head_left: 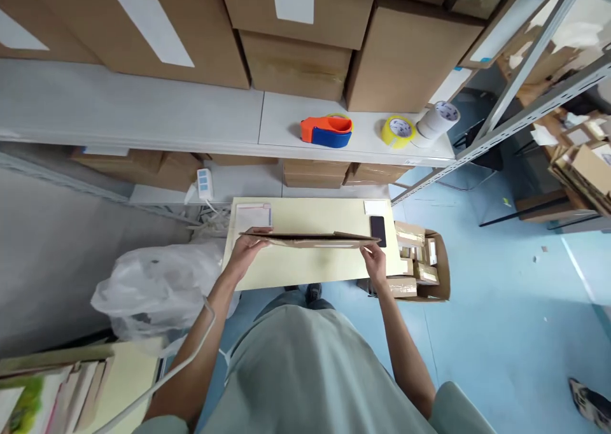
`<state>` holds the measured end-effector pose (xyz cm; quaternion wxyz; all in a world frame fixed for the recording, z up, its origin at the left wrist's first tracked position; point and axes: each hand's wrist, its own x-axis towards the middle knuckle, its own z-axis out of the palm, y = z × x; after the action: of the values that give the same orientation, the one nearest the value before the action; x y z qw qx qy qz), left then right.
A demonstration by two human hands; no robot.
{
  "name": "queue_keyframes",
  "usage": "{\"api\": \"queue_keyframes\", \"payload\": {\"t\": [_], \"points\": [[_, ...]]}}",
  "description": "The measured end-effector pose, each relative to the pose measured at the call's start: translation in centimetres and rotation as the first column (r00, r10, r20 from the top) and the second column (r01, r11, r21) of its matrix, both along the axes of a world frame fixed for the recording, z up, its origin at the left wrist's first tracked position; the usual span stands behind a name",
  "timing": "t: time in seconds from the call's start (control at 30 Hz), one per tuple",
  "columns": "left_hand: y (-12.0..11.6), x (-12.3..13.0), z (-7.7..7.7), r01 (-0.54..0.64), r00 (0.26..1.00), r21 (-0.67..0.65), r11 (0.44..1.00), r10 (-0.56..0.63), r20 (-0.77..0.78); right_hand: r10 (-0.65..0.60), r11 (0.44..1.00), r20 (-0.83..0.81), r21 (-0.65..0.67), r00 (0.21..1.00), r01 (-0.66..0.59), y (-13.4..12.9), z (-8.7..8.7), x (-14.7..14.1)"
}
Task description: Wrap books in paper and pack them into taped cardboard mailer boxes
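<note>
Left hand (247, 248) pinches one end of the flat cardboard (305, 242), right hand (374, 262) the other, fingers closed; likely gripped at both ends to steady a long piece. From here it's edge-up over the cream table (296, 268), can't tell if touching. Phone (377, 230) near table's right edge, probably out of the way. Tape dispenser (331, 138) on shelf (191, 112) beyond, presumably for reach

No text is legible, even on white carton labels (151, 25).

Cardboard (305, 241) is spanning left hand (247, 248) to right hand (375, 262) over a worktop (310, 272); a phone (378, 228) is lying right, a tape dispenser (329, 136) sitting on the shelf (200, 112) beyond.
</note>
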<state>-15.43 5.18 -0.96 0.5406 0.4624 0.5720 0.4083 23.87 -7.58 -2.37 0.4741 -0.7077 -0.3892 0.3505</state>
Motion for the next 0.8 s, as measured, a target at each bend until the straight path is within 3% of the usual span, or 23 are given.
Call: {"api": "queue_keyframes", "payload": {"t": [0.2, 0.33, 0.4, 0.6, 0.8], "points": [[3.1, 1.5, -0.7, 0.2, 0.977, -0.041, 0.979, -0.196, 0.08, 0.025, 0.997, 0.093, -0.072, 0.995, -0.019, 3.3, 0.1, -1.9], [3.6, 3.2, -0.9, 0.339, 0.934, -0.049, 0.939, -0.331, 0.132, 0.088, 0.996, 0.029, -0.036, 0.996, -0.087, 4.6, -0.2, -3.9], [3.5, 4.0, -0.8, 0.347, 0.933, -0.063, 0.936, -0.338, 0.121, 0.092, 0.995, 0.011, -0.044, 0.996, -0.092, 4.8, -0.3, -4.8], [2.5, 4.3, -2.3, 0.134, 0.987, -0.007, 0.991, -0.132, 0.093, 0.103, 0.994, -0.019, -0.035, 0.994, -0.104, 5.2, -1.0, -4.5], [0.8, 4.0, -4.3, -0.109, 0.99, -0.055, 0.993, 0.113, 0.083, 0.163, 0.984, 0.007, -0.075, 0.987, -0.163, 6.5, -3.6, 0.9]]}}
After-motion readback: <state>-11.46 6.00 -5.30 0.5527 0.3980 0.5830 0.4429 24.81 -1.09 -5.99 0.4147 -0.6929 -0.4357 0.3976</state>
